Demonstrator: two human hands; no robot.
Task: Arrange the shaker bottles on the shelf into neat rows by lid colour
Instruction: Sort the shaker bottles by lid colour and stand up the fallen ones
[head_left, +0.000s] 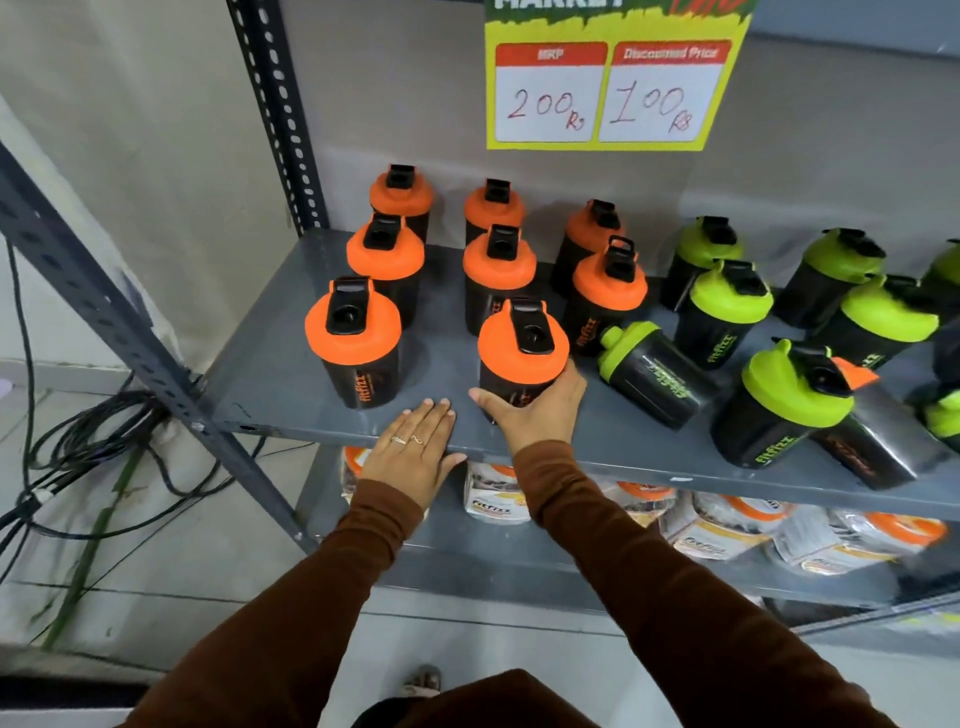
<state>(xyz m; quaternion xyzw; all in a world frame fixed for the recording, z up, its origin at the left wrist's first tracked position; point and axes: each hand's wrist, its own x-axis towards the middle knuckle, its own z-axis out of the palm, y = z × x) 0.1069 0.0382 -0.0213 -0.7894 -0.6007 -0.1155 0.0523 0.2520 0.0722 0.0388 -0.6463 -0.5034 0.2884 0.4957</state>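
Black shaker bottles stand on a grey metal shelf (280, 384). Several orange-lidded ones form rows at the left, green-lidded ones stand at the right. My right hand (535, 410) grips the front orange-lidded bottle (522, 345) of the middle row, upright near the shelf's front edge. My left hand (415, 457) lies flat on the front edge with fingers apart, holding nothing, just right of another orange-lidded bottle (356, 338). A green-lidded bottle (649, 371) lies on its side. An orange-lidded bottle (878, 441) lies tipped behind an upright green-lidded bottle (779, 405).
A yellow price sign (613, 88) hangs on the wall behind the shelf. The lower shelf holds packets and orange-lidded jars (727, 530). A slotted steel upright (280, 109) and diagonal brace (130, 322) frame the left side. Cables (88, 452) hang by the floor at left.
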